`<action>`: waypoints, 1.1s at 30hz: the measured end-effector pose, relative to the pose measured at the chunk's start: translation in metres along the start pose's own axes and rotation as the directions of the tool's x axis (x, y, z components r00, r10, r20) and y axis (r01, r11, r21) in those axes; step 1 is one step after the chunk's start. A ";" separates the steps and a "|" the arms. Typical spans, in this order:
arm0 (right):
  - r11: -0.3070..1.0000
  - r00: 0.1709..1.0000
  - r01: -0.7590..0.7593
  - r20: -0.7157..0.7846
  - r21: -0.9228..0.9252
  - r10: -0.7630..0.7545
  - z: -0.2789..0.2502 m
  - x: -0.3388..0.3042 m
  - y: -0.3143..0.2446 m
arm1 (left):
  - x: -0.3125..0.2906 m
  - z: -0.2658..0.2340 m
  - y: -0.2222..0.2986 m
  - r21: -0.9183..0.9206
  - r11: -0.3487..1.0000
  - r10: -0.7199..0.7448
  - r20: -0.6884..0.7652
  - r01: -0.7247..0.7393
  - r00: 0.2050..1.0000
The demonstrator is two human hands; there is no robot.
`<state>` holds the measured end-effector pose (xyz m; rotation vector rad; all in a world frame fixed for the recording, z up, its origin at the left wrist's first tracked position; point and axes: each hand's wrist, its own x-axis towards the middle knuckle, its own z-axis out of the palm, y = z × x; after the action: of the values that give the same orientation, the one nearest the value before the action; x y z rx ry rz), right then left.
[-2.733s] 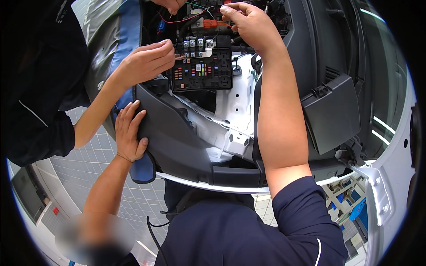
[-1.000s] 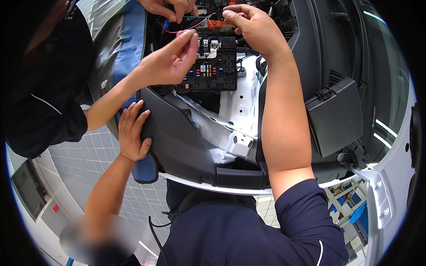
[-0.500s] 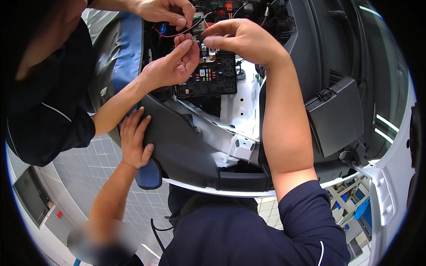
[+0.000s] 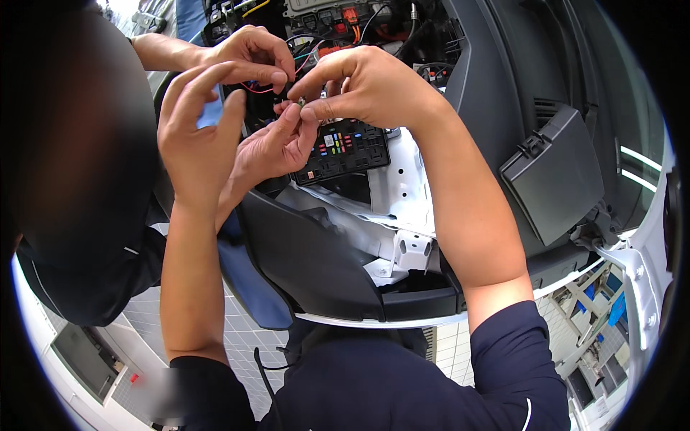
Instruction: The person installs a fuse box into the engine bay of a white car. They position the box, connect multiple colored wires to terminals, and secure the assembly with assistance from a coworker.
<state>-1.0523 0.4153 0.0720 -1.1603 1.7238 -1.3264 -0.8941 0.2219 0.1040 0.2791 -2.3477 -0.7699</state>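
My left hand (image 4: 195, 140) is raised with its fingers spread and nothing in it, just in front of a co-worker's forearm and hand. My right hand (image 4: 374, 90) reaches over the engine bay, its thumb and index finger closed about a tiny greenish piece (image 4: 302, 103); its exact kind is too small to tell. A co-worker's palm-up hand (image 4: 277, 149) pinches the same piece from below. The co-worker's other hand (image 4: 251, 56) is held above it, beside thin red and black wires (image 4: 310, 59). Below these hands lies a black fuse box (image 4: 348, 152) with coloured fuses.
White body metal (image 4: 402, 176) and black trim (image 4: 309, 258) border the fuse box. A black cover (image 4: 555, 176) stands at the right. Orange cables (image 4: 352, 27) run at the far side. A blue protective cover (image 4: 248, 280) hangs over the car's edge at left.
My left hand has lifted off the trim edge and moved up beside the co-worker's hands. My right thumb and index finger have closed on the small piece at the co-worker's fingertips.
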 end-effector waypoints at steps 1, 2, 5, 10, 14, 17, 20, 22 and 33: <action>1.000 1.000 -0.005 0.003 -0.001 0.005 0.000 0.000 -0.002 | 0.006 0.004 0.001 0.079 0.977 0.197 0.003 -0.196 0.980; 1.000 1.000 -0.010 0.006 -0.002 0.010 0.001 0.000 -0.003 | 0.012 0.011 0.000 0.026 0.969 0.243 0.033 -0.244 0.969; 1.000 1.000 -0.014 0.010 -0.007 0.015 -0.002 -0.001 0.000 | 0.018 0.024 -0.008 0.045 0.916 0.387 0.148 -0.397 0.910; 0.992 0.998 -0.059 -0.007 0.109 0.060 -0.005 -0.003 0.001 | 0.017 0.030 0.006 0.119 0.892 0.410 0.192 -0.436 0.892; 0.980 0.998 -0.038 -0.032 0.195 0.046 -0.005 -0.002 0.010 | 0.023 0.040 0.004 0.063 0.881 0.458 0.138 -0.470 0.878; 0.937 0.997 -0.052 -0.039 0.346 0.069 -0.012 -0.002 0.006 | 0.023 0.042 0.003 -0.111 0.935 0.348 0.104 -0.336 0.932; 0.821 0.986 0.011 -0.144 0.570 0.086 -0.025 -0.004 0.000 | 0.024 0.043 0.013 -0.366 0.926 0.153 0.124 -0.098 0.980; 0.784 0.962 0.032 -0.233 0.620 0.145 -0.033 -0.006 0.000 | 0.028 0.047 0.032 -0.562 0.823 -0.008 0.136 0.084 0.991; 0.871 0.789 0.169 -0.593 0.461 0.161 -0.037 -0.001 0.012 | 0.027 0.113 0.035 -0.941 0.138 -0.311 0.256 0.310 0.915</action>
<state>-1.0883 0.4309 0.0700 -0.4388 1.6183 -2.1660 -0.9868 0.2909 0.0684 0.1732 -1.2796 -2.3006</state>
